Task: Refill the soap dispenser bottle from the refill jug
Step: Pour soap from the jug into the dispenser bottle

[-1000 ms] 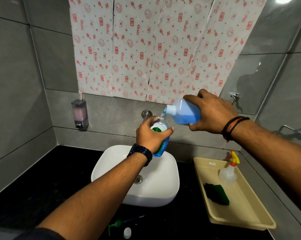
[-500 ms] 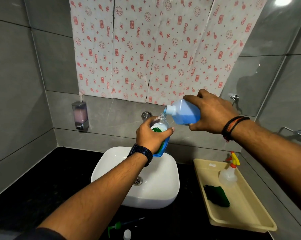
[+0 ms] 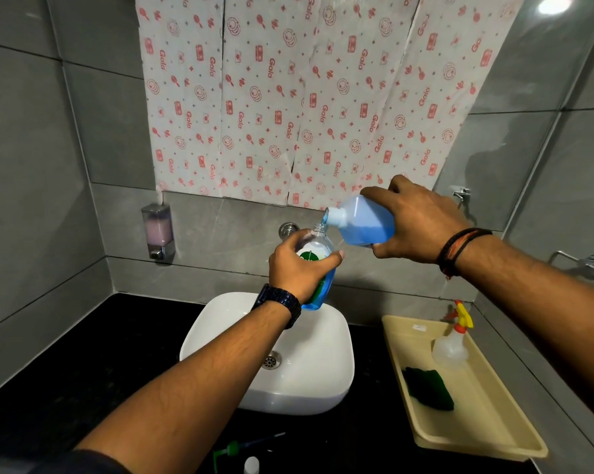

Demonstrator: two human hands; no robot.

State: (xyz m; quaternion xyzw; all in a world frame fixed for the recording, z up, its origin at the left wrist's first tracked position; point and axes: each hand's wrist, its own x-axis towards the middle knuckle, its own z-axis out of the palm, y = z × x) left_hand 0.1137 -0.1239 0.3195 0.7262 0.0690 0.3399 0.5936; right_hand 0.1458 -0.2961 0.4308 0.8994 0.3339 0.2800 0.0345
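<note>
Mid-pour over the basin (image 3: 323,371): right hand (image 3: 422,224) grips tilted refill jug (image 3: 364,222), left hand (image 3: 299,268) grips dispenser bottle (image 3: 318,248), approx half full w/ blue soap. Pump (image 3: 234,451) lies on desk (image 3: 83,371), refitting left.

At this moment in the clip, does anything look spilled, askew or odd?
No spill shows. The pink-patterned white paper sheets taped over the wall hang crooked, with gaps between them. The green pump head and a small white cap lie loose on the black countertop, which fits the refill under way.
</note>
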